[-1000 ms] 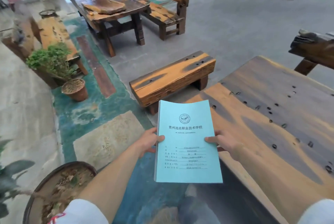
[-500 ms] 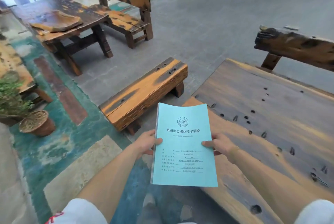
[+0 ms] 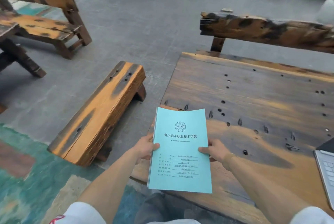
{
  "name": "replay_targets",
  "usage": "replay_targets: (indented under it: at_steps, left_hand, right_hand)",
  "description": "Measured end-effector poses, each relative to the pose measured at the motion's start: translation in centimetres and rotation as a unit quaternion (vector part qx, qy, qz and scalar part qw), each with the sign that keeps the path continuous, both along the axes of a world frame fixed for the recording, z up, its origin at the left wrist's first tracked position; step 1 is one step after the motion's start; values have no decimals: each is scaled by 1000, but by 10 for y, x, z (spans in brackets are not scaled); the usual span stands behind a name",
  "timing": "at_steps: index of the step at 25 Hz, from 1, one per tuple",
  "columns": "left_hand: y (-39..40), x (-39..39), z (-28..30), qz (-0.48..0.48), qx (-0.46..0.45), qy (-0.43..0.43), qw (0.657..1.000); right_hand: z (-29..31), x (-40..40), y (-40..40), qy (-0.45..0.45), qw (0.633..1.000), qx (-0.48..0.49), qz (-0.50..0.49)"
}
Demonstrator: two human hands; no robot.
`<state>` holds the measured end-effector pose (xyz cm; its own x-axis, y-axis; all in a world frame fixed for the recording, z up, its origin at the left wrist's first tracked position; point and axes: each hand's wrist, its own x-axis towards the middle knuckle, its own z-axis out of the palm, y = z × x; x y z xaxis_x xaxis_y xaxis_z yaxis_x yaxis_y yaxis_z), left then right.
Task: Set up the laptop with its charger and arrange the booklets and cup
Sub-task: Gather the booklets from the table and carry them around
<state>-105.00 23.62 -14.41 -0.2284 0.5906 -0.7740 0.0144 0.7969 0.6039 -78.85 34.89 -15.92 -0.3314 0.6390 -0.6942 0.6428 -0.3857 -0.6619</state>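
A person's 2 bare hands hold a stack of light blue booklets [image 3: 180, 151] out in front of the body, above the near left corner of a dark, worn wooden tabletop [image 3: 253, 97]. The left hand [image 3: 144, 148] has its grip closed on the left edge of the stack, thumb lying on the top cover. The right hand [image 3: 214, 148] grips the right edge the same way, thumb on top and fingers underneath. The top cover carries a round emblem, a line of Chinese characters and a printed form below. The far edge of the stack curls upward slightly.

At the right edge of the view, the corner of an open laptop [image 3: 326, 167] rests on the tabletop, with part of its keyboard showing. A low wooden bench [image 3: 101, 111] stands on the grey floor [image 3: 144, 25] just left of the tabletop. Behind the tabletop is a rough wooden backrest [image 3: 267, 30]. More wooden furniture sits farther left.
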Motion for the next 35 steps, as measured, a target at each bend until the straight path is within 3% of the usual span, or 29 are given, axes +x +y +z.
replay_targets:
  at_steps: [10,22,25,29,35]
  left_hand:
    - [49,-36,-65,-86,-18,27,996]
    - [62,-32,-108,-91,-36,89,991]
    - [57,-35,-111,-118,-28,174,977]
    - [60,-43,-109,-167,-33,192,966]
    - [53,-36,-108,-269,-33,295,916]
  right_hand:
    - [-65,-32,-10,-42,989,-30,-136]
    - [-98,-43,-7,-153,979,-1,-132]
    - [-97,-49,-13,-199,970,22,-138]
    - [-93,-56,-21,-245,963,51,-102]
    - [-92,-58,-26,-213,963,11,-168]
